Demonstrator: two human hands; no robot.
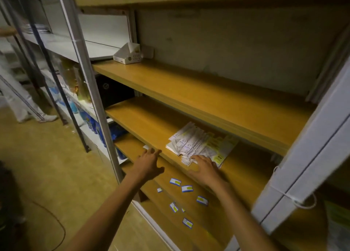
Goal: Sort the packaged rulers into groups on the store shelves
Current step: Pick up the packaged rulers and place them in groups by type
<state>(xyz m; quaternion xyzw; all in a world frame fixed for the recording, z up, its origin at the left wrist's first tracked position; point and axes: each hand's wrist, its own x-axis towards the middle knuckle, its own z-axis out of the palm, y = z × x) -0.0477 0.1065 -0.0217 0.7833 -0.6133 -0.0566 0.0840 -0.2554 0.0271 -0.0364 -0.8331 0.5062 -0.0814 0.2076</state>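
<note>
Rulers (200, 146) heaped loose and fanned on the middle shelf (144, 123), right of centre, not yet split into groups. Right hand (205, 170) flat on the heap's near edge, fingers spread wide, gripping nothing; probably pinning or about to spread the packs. Left hand (148, 162) reaching at the shelf's front lip, fingers straight and open, empty, likely for steadying. Small labels (186, 188) scattered on the shelf below. White box (127, 54) on the shelf above.
</note>
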